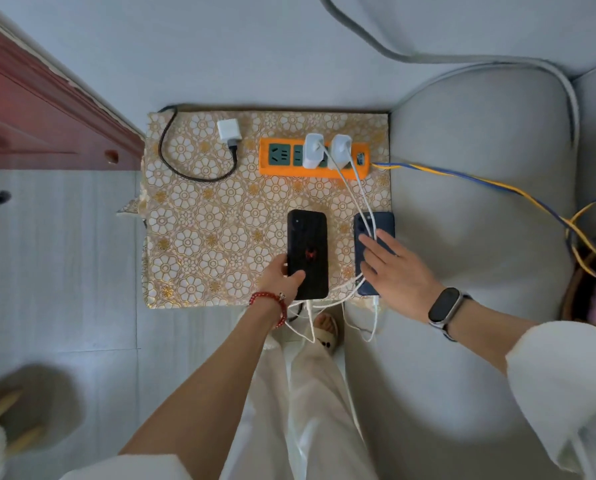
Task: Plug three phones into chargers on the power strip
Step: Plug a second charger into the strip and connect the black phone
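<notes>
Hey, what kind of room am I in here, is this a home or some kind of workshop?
Most likely a home, perhaps a living room. A grey sofa sits beside a small table under a flowered cloth, with a tiled floor, a wooden door, and a slippered foot.

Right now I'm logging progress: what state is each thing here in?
Power strip: two chargers plugged in.
Loose charger: unplugged, lying on the cloth.
Black phone: face down, left hand gripping it.
Blue phone: face down, right hand resting flat on it.
</notes>
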A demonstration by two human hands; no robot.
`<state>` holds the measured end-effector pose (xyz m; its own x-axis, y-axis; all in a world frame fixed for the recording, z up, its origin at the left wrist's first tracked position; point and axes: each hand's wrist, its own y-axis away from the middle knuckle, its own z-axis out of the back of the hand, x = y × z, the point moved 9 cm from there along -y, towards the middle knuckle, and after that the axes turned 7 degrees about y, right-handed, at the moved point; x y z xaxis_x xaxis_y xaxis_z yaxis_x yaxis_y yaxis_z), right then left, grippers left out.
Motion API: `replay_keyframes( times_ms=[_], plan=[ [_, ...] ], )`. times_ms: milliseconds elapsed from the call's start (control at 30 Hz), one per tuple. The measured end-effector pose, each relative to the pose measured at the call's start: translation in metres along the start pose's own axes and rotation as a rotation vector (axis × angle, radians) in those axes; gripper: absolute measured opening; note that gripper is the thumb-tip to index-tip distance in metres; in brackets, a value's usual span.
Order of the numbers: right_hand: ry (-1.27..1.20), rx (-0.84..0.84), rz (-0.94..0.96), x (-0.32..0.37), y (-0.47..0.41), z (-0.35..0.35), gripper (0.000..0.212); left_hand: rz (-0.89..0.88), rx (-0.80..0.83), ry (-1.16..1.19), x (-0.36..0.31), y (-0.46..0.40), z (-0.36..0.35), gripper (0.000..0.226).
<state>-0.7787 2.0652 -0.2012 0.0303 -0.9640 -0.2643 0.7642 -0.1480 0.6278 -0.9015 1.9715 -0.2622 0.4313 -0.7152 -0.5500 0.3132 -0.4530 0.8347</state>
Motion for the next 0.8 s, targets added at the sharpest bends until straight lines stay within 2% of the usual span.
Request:
replay_keyframes(
  times_ms=[133,233,367,500,733,800],
  plan=[
    [0.051,-0.061,-0.025,-0.011,0.01,0.003,0.029,0.006,-0.107,-0.138,0.007,-0.006,-0.018,0.038],
    [0.01,-0.032,-0.002,-0.005,0.011,-0.008,0.037,-0.065,-0.245,-0.4,-0.002,-0.001,-0.016,0.04],
    [0.023,-0.003,0.028,0.008,0.013,-0.007,0.036,-0.189,-0.277,-0.501,-0.015,0.002,-0.015,0.051],
    [-0.051,0.042,0.119,0.032,0.01,-0.01,0.036,-0.227,-0.266,-0.474,-0.016,0.0,-0.012,0.055],
    [-0.093,-0.027,0.37,0.047,0.028,-0.011,0.029,-0.282,-0.272,-0.457,-0.013,-0.001,-0.012,0.056],
    [-0.109,-0.054,0.381,0.039,0.035,-0.011,0.026,-0.284,-0.272,-0.457,-0.013,-0.003,-0.012,0.056]
  ],
)
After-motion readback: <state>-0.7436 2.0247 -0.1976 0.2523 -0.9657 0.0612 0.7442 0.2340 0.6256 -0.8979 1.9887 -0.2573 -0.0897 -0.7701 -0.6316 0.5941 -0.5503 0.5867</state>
